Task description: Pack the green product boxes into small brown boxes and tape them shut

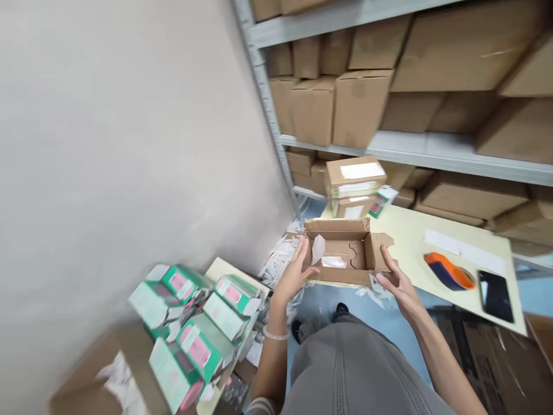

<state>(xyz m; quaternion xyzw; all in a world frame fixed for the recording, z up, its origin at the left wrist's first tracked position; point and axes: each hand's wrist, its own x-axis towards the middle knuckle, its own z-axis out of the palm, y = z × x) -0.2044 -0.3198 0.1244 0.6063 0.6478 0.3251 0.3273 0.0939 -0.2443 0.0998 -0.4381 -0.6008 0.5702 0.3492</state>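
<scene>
Between my hands is a small brown cardboard box, its top open towards me. Inside lie a translucent white piece and a white slip. My left hand grips the left end, fingers along the side and thumb over the near edge. At the other end, my right hand holds the box by its folded-out right flap, with fingers and thumb closed around it. The box is over the near left edge of a pale yellow table.
Stacked cartons and a green-white box stand behind. An orange-and-blue tape dispenser and a black phone lie on the right. Green-white boxes crowd the lower left. Metal shelving with cartons rises ahead; paper scraps litter the floor.
</scene>
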